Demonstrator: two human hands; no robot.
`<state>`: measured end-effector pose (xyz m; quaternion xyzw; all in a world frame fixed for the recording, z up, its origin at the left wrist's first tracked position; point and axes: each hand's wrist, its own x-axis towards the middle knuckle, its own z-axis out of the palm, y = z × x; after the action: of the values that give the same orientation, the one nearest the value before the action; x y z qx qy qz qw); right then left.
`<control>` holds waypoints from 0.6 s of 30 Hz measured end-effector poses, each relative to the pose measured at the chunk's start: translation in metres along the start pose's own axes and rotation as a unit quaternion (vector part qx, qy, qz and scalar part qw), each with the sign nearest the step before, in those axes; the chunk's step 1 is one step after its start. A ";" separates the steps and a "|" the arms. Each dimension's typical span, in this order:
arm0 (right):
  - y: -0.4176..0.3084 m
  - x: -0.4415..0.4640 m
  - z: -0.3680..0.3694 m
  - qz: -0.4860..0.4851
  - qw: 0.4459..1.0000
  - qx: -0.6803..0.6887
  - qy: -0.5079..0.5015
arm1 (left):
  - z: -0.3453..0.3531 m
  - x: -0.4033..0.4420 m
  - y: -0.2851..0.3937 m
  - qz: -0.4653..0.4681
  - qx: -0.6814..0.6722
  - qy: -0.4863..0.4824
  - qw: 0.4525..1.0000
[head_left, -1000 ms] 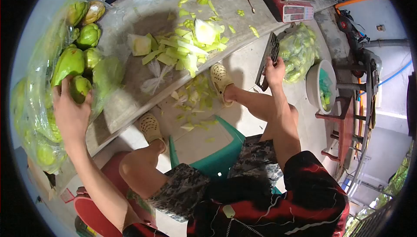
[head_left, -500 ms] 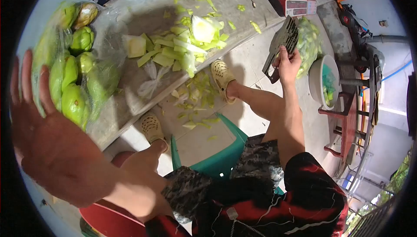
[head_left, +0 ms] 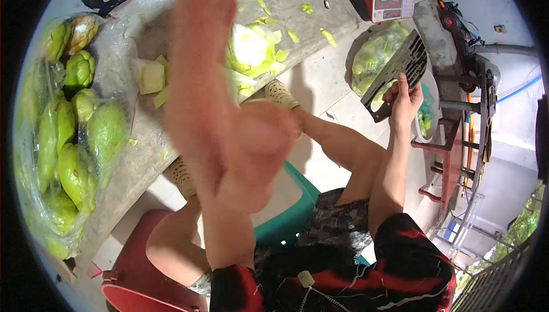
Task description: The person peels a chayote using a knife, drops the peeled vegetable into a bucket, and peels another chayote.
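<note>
My left hand (head_left: 229,135) is raised close to the camera, blurred by motion, its fingers stretched upward with nothing seen in them. It hides part of the pale green peelings and cut pieces (head_left: 251,46) on the concrete ledge. On the right, my right hand (head_left: 405,103) grips a dark flat-bladed tool (head_left: 397,72) with pale markings and an oval hole near the grip. Behind the tool, a clear plastic bag of green pieces (head_left: 369,60) stands on the floor. Several chayotes (head_left: 74,172) fill a clear plastic bag at the left.
A red digital scale (head_left: 392,6) sits at the ledge's far end. Beyond my right hand stands a white bucket (head_left: 436,120) beside a reddish wooden frame (head_left: 440,152). A green stool (head_left: 297,209) is between my legs, and a red bin (head_left: 134,266) stands at lower left.
My left hand has swung from the far left to the middle, across the peelings. My right hand has shifted slightly right and down, still with the dark tool. The view has turned a little.
</note>
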<state>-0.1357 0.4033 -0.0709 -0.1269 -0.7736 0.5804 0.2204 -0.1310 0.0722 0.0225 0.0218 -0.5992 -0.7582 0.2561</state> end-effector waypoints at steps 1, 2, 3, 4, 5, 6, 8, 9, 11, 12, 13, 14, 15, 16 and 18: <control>0.004 0.002 -0.005 -0.018 1.000 -0.004 -0.009 | 0.008 -0.002 0.000 -0.067 0.019 0.035 0.997; 0.005 0.003 -0.009 -0.012 1.000 0.003 -0.005 | 0.009 -0.010 -0.014 -0.023 0.010 -0.018 1.000; 0.005 0.002 -0.011 -0.006 1.000 0.010 -0.002 | 0.009 -0.020 -0.030 0.021 0.002 -0.071 0.997; 0.002 0.002 -0.011 -0.006 1.000 0.012 -0.002 | 0.011 -0.028 -0.044 0.065 -0.007 -0.125 0.990; 0.003 0.004 -0.014 -0.007 1.000 0.010 -0.002 | 0.014 -0.034 -0.056 0.087 -0.013 -0.150 0.985; 0.005 0.005 -0.017 0.007 1.000 0.024 0.003 | 0.018 -0.039 -0.066 0.109 -0.019 -0.175 0.978; 0.010 0.007 -0.025 0.028 0.999 0.040 0.008 | 0.028 -0.044 -0.082 0.091 -0.021 -0.214 0.972; 0.010 0.006 -0.026 0.030 0.999 0.039 0.008 | 0.031 -0.046 -0.090 0.089 -0.021 -0.214 0.973; 0.009 0.007 -0.026 0.025 0.999 0.024 0.028 | 0.036 -0.051 -0.107 0.096 0.042 -0.263 0.959; 0.010 0.008 -0.029 0.028 0.999 0.028 0.020 | 0.044 -0.060 -0.120 0.078 0.047 -0.259 0.962; 0.009 0.008 -0.029 0.028 0.999 0.026 0.020 | 0.051 -0.071 -0.134 0.045 0.063 -0.265 0.961; 0.008 0.008 -0.029 0.030 0.999 0.026 0.022 | 0.062 -0.096 -0.163 0.015 0.096 -0.262 0.960; 0.007 0.008 -0.029 0.034 0.999 0.027 0.025 | 0.080 -0.133 -0.198 -0.070 0.166 -0.267 0.947; 0.006 0.007 -0.027 0.037 0.998 0.032 0.034 | 0.110 -0.207 -0.254 -0.154 0.247 -0.272 0.917; 0.004 0.000 -0.023 0.034 0.998 0.037 0.046 | 0.130 -0.327 -0.336 -0.139 0.286 -0.373 0.872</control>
<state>-0.1242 0.4236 -0.0692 -0.1711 -0.7357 0.6096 0.2406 -0.0130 0.3750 -0.3400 -0.1074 -0.8315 -0.5333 -0.1123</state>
